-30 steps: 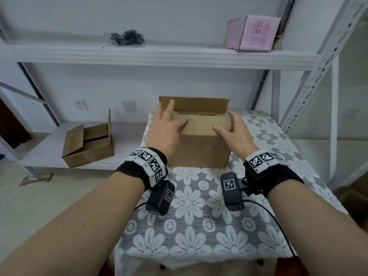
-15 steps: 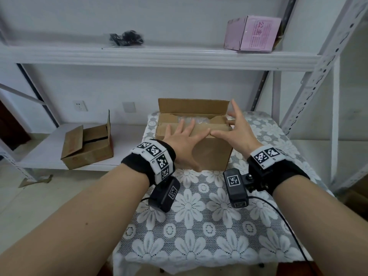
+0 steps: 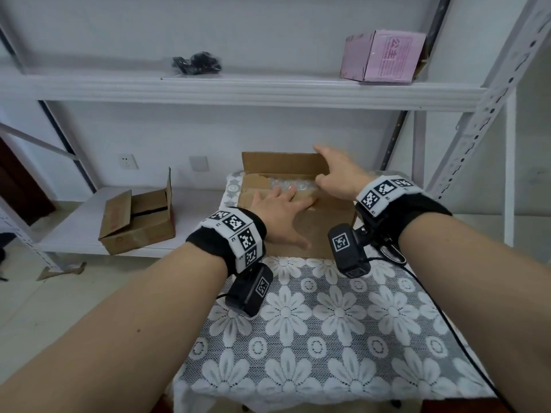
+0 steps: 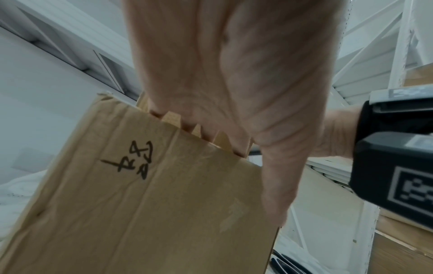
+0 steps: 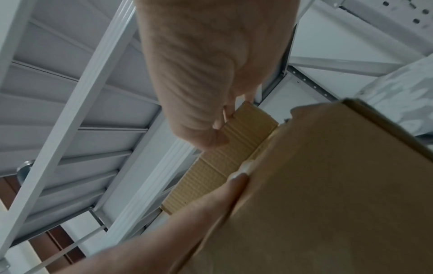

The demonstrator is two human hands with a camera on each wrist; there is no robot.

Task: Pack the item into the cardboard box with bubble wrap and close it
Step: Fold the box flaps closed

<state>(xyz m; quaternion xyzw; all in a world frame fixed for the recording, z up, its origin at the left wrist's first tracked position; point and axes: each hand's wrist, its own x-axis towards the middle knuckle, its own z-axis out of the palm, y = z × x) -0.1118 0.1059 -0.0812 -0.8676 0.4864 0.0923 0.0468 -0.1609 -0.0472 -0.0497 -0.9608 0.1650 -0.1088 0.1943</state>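
The cardboard box (image 3: 325, 231) stands at the far end of the table. Its near flap is folded down, and bubble wrap (image 3: 290, 184) shows in the gap behind it. My left hand (image 3: 280, 213) lies flat on that near flap, fingers straight over the top edge (image 4: 187, 128) and thumb down the box front (image 4: 140, 213). The back flap (image 3: 280, 163) stands upright. My right hand (image 3: 334, 171) pinches its right end between thumb and fingers, which the right wrist view shows on the flap's corrugated edge (image 5: 236, 140). The packed item is hidden.
The table wears a white lace flower cloth (image 3: 328, 338). A second open cardboard box (image 3: 137, 225) sits on a low shelf at left. On the upper shelf are a pink box (image 3: 384, 56) and a black bundle (image 3: 196, 62). A perforated shelf upright (image 3: 465, 135) rises at right.
My left hand slid from the box's left side to the middle of the near flap and presses it down. My right hand left the near flap and rose to take the back flap's right end.
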